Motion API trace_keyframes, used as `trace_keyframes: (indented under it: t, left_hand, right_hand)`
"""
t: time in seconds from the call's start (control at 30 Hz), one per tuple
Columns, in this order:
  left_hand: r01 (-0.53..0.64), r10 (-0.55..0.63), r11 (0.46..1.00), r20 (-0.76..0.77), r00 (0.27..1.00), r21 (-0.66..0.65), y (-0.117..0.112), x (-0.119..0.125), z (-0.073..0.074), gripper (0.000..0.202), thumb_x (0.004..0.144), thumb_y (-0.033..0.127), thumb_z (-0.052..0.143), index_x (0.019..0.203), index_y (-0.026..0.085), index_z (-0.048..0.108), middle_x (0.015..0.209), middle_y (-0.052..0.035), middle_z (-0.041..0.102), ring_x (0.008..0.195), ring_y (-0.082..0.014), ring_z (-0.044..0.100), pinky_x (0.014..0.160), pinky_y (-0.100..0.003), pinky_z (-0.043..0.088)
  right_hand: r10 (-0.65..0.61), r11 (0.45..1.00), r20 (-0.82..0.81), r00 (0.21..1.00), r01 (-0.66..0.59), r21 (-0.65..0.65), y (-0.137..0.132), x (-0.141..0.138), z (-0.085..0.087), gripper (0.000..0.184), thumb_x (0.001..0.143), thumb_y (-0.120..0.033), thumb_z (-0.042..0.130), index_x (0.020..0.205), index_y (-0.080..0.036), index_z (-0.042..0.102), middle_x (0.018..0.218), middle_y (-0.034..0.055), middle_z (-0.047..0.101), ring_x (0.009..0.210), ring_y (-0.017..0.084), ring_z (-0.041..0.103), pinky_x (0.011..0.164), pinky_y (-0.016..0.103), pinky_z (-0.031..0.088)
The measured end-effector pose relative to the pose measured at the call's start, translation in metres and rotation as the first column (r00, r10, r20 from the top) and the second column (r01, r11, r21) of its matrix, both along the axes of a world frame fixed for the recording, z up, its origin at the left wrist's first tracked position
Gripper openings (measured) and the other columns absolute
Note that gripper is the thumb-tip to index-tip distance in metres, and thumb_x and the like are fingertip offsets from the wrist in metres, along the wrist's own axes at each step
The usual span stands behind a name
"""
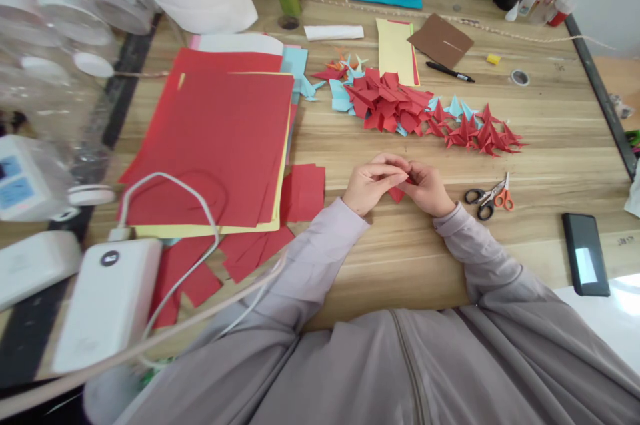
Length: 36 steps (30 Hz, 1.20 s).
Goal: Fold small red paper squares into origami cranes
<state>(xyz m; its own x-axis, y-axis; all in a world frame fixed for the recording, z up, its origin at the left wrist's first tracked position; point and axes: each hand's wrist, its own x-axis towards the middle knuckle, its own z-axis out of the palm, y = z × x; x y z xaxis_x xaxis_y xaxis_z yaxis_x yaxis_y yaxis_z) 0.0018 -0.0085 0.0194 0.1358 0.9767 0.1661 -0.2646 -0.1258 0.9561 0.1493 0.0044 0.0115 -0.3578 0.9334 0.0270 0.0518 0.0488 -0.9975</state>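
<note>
My left hand [371,184] and my right hand [426,186] meet over the wooden table [550,145], fingers pinched together on a small piece of red paper [397,194]. Most of that paper is hidden by the fingers; a red corner shows below them. Just beyond the hands lies a pile of folded red and light-blue paper cranes [400,105]. A small stack of red paper squares [303,192] sits left of my left hand.
Large red and yellow sheets [215,145] cover the left side. Scissors [490,198] and a dark phone [585,253] lie to the right. A black pen [450,71], brown card [441,40], tape rolls and bottles sit farther back. A white power bank [107,305] with cable lies near left.
</note>
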Motion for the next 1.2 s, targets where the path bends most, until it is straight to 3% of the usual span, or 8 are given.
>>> trace_keyframes:
  t: [0.13, 0.27, 0.4, 0.53, 0.63, 1.03, 1.2]
  left_hand:
    - [-0.148, 0.148, 0.989, 0.004, 0.989, 0.008, 0.0005, 0.0005, -0.0007, 0.004, 0.07, 0.027, 0.075, 0.069, 0.024, 0.075, 0.077, -0.002, 0.066, 0.078, -0.0125, 0.06, 0.075, -0.028, 0.048]
    - [-0.257, 0.257, 0.966, -0.011, 0.966, 0.002, 0.0022, 0.0004, -0.0027, 0.013, 0.067, 0.031, 0.078, 0.06, 0.021, 0.073, 0.069, -0.0013, 0.064, 0.07, -0.011, 0.058, 0.068, -0.026, 0.046]
    - [-0.192, 0.195, 0.98, 0.059, 0.979, -0.05, 0.0026, 0.0005, -0.003, 0.022, 0.067, 0.041, 0.076, 0.068, 0.019, 0.074, 0.08, -0.0052, 0.068, 0.08, -0.0148, 0.063, 0.075, -0.029, 0.049]
    - [-0.058, 0.064, 0.995, 0.073, 0.995, -0.079, 0.0012, 0.0009, -0.0023, 0.028, 0.058, 0.024, 0.082, 0.085, 0.021, 0.075, 0.098, -0.0063, 0.069, 0.097, -0.0199, 0.063, 0.084, -0.033, 0.051]
    - [-0.043, 0.045, 0.996, 0.022, 0.999, -0.072, 0.0014, 0.0003, -0.004, 0.028, 0.062, 0.017, 0.077, 0.089, 0.02, 0.075, 0.102, -0.007, 0.069, 0.101, -0.0209, 0.062, 0.087, -0.036, 0.05]
    - [-0.212, 0.22, 0.975, -0.139, 0.966, 0.069, 0.0037, -0.0006, -0.0066, 0.004, 0.066, 0.021, 0.077, 0.069, 0.023, 0.075, 0.075, -0.0022, 0.07, 0.073, -0.0136, 0.064, 0.068, -0.029, 0.052]
    - [-0.206, 0.218, 0.973, -0.117, 0.969, 0.108, 0.0032, 0.0001, -0.0041, 0.005, 0.067, 0.019, 0.076, 0.069, 0.024, 0.075, 0.077, -0.002, 0.071, 0.074, -0.0136, 0.065, 0.072, -0.029, 0.052]
  right_hand:
    - [-0.009, 0.998, 0.129, 0.992, 0.0, 0.07, -0.0009, 0.0009, -0.0006, 0.013, 0.071, -0.026, 0.069, 0.074, -0.016, 0.061, 0.061, -0.0042, 0.053, 0.056, 0.009, 0.046, 0.057, 0.025, 0.039]
    - [-0.022, 0.997, 0.176, 0.984, 0.009, 0.074, -0.0013, 0.0016, 0.0007, 0.01, 0.07, -0.023, 0.069, 0.075, -0.016, 0.063, 0.063, -0.0033, 0.058, 0.057, 0.009, 0.048, 0.058, 0.025, 0.04]
    - [-0.035, 0.999, 0.029, 0.999, 0.036, -0.032, 0.0012, 0.0021, 0.0025, 0.017, 0.066, -0.027, 0.074, 0.076, -0.018, 0.063, 0.072, 0.0, 0.066, 0.066, 0.013, 0.058, 0.067, 0.028, 0.048]
    - [-0.108, 0.982, -0.123, 0.987, 0.086, -0.168, 0.0048, 0.0042, 0.0067, 0.024, 0.061, -0.031, 0.079, 0.074, -0.019, 0.063, 0.073, 0.0, 0.068, 0.068, 0.013, 0.062, 0.07, 0.029, 0.05]
    - [-0.156, 0.969, -0.164, 0.974, 0.118, -0.218, 0.006, 0.0057, 0.0089, 0.029, 0.057, -0.033, 0.082, 0.072, -0.019, 0.063, 0.072, -0.0007, 0.068, 0.066, 0.013, 0.061, 0.067, 0.028, 0.05]
    - [-0.007, 0.995, -0.055, 0.998, 0.001, -0.101, 0.0041, 0.0033, 0.0063, 0.031, 0.061, -0.039, 0.08, 0.07, -0.017, 0.059, 0.065, -0.0022, 0.06, 0.061, 0.011, 0.052, 0.061, 0.026, 0.044]
    - [0.039, 0.999, 0.104, 0.994, -0.042, 0.025, 0.0022, 0.0043, 0.0031, 0.027, 0.07, -0.039, 0.073, 0.069, -0.017, 0.057, 0.059, -0.0049, 0.047, 0.056, 0.009, 0.041, 0.054, 0.024, 0.036]
